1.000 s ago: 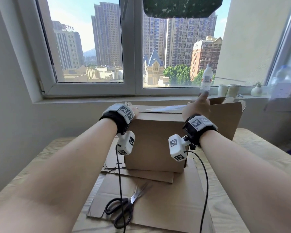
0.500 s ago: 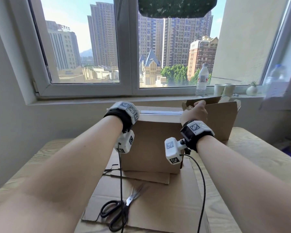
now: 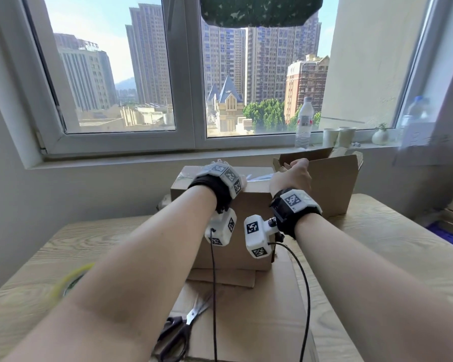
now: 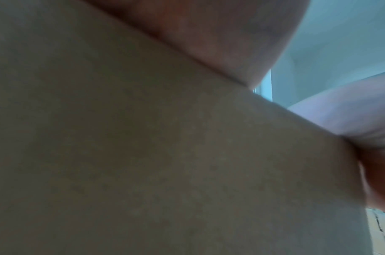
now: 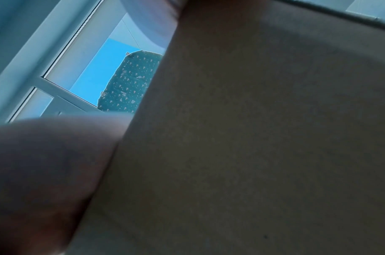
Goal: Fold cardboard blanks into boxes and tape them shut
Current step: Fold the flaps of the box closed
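Observation:
A closed brown cardboard box (image 3: 255, 205) stands on flat cardboard blanks (image 3: 246, 322) in the middle of the table. A strip of clear tape (image 3: 259, 177) shines along its top. My left hand (image 3: 220, 162) lies on the box's top left; the wrist band hides most of it and only the fingertips show. My right hand (image 3: 293, 176) curls its fingers over the top right corner. Both wrist views are filled by the box's face (image 4: 165, 155) (image 5: 252, 138), with blurred skin pressed along its edge.
An open cardboard box (image 3: 330, 184) stands just behind and to the right. Black-handled scissors (image 3: 178, 333) lie on the blanks near me, and a yellowish tape roll (image 3: 68, 280) sits at the left. A water bottle (image 3: 304, 124) and cups (image 3: 338, 137) line the windowsill. Wooden table (image 3: 390, 244).
My right index finger, stretched out a second ago, has curled in with the others at the box's corner. The two hands stand closer together. The left hand stays on the top.

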`<state>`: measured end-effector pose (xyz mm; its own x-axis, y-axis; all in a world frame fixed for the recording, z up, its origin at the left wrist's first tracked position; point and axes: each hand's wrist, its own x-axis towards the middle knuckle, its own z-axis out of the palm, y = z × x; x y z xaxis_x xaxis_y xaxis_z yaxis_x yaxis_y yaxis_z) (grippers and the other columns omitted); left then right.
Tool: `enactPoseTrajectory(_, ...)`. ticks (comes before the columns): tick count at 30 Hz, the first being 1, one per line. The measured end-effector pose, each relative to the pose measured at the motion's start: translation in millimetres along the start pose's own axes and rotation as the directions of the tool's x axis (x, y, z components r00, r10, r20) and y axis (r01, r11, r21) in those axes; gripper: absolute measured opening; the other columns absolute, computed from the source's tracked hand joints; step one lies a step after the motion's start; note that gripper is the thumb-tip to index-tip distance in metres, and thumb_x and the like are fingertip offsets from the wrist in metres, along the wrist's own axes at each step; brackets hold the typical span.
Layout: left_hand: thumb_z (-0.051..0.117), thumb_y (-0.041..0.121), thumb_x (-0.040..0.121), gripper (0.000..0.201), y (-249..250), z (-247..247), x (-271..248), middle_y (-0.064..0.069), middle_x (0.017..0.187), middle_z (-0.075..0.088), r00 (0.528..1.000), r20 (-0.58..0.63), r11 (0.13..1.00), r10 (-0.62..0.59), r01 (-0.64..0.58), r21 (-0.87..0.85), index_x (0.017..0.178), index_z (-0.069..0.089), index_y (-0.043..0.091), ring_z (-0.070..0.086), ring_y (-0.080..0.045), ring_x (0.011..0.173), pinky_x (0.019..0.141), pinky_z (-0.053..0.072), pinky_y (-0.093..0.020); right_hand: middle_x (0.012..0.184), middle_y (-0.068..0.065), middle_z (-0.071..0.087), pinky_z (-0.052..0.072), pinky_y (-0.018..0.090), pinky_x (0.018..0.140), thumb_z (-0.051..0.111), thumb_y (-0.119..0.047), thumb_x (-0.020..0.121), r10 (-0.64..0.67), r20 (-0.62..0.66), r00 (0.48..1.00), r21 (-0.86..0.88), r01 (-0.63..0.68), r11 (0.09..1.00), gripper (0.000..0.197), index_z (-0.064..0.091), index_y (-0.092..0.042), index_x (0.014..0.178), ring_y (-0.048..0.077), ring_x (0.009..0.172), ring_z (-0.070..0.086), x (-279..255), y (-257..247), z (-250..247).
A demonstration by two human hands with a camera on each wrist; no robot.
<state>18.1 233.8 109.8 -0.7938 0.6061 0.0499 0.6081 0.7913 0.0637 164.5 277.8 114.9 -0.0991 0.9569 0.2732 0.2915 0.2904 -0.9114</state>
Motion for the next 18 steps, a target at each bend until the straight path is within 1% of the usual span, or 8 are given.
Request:
enactPoseTrajectory(2,0.032,0.047,0.098,0.070,13,-3,-17,-0.020,0.156,0.027,1.000,-0.011,0.998,0.023,-0.024,-0.063,0.149,0.027,0.000,0.027,-0.035,0.144,0.116,0.023,-0.043,0.116,0.011,0.063,0.043,0.033,0.075,0.051,0.000,0.087,0.008,0.005,1.000,-0.001,-0.008,1.000,0.030,0.049,-0.011,0.115,0.033,0.105,0.063,1,1,-1)
enactPoseTrajectory(6,0.032,0.018,0.104,0.041,37,-13,-30,-0.022,0.141,0.050,0.973,0.110,0.977,0.205,-0.197,-0.077,0.134,0.051,-0.003,0.047,-0.037,0.130,0.108,0.039,-0.041,0.120,0.013,0.062,0.048,0.035,0.082,0.052,-0.004,0.090,0.033,0.047,0.998,-0.005,-0.033,0.999,0.028,0.051,-0.008,0.118,0.033,0.108,0.062,6,8,-5)
enactPoseTrajectory(8,0.031,0.019,0.105,0.042,41,-12,-27,-0.023,0.141,0.049,0.970,0.107,0.974,0.220,-0.212,-0.080,0.135,0.050,-0.004,0.046,-0.037,0.131,0.108,0.039,-0.041,0.122,0.014,0.062,0.048,0.034,0.087,0.054,-0.008,0.091,0.070,0.076,0.995,0.008,-0.071,0.997,0.029,0.055,-0.005,0.119,0.033,0.111,0.062,10,12,-10)
enactPoseTrajectory(10,0.029,0.028,0.106,0.052,37,-7,-22,-0.023,0.153,0.033,0.981,0.069,0.983,0.184,-0.181,-0.042,0.145,0.036,-0.005,0.033,-0.036,0.141,0.115,0.028,-0.042,0.119,0.012,0.066,0.045,0.029,0.081,0.058,-0.013,0.091,0.133,0.124,0.983,0.019,-0.136,0.990,0.027,0.063,-0.003,0.116,0.033,0.111,0.063,18,17,-12)
enactPoseTrajectory(12,0.026,0.041,0.104,0.066,28,-1,-16,-0.019,0.163,0.006,0.993,0.017,0.993,0.119,-0.119,0.001,0.154,0.013,0.000,0.008,-0.035,0.150,0.122,0.009,-0.045,0.107,0.012,0.071,0.052,0.030,0.081,0.065,-0.011,0.085,0.193,0.176,0.965,0.064,-0.207,0.976,0.017,0.069,-0.001,0.099,0.032,0.099,0.069,27,21,-11)
enactPoseTrajectory(14,0.024,0.049,0.103,0.072,23,3,-13,-0.012,0.164,-0.004,0.997,0.004,0.997,0.078,-0.078,-0.001,0.155,0.002,0.005,-0.003,-0.031,0.151,0.123,0.000,-0.044,0.086,0.013,0.074,0.061,0.036,0.071,0.071,-0.005,0.079,0.224,0.203,0.953,0.098,-0.247,0.964,0.005,0.068,-0.003,0.076,0.025,0.071,0.073,33,21,-10)
enactPoseTrajectory(16,0.023,0.050,0.103,0.072,23,2,-16,-0.009,0.164,-0.006,0.997,0.010,0.996,0.077,-0.076,-0.040,0.156,-0.001,0.007,-0.006,-0.028,0.151,0.123,-0.001,-0.042,0.075,0.014,0.072,0.061,0.035,0.054,0.068,-0.001,0.082,0.202,0.184,0.962,0.080,-0.219,0.972,0.007,0.069,-0.001,0.075,0.021,0.052,0.070,38,20,-9)
enactPoseTrajectory(18,0.023,0.049,0.104,0.070,24,0,-22,-0.009,0.164,-0.007,0.996,0.013,0.994,0.091,-0.090,-0.057,0.156,0.000,0.008,-0.006,-0.027,0.151,0.122,-0.002,-0.040,0.076,0.014,0.072,0.061,0.036,0.052,0.063,-0.001,0.085,0.115,0.154,0.981,0.003,-0.117,0.993,0.008,0.070,-0.002,0.080,0.023,0.053,0.071,39,20,-8)
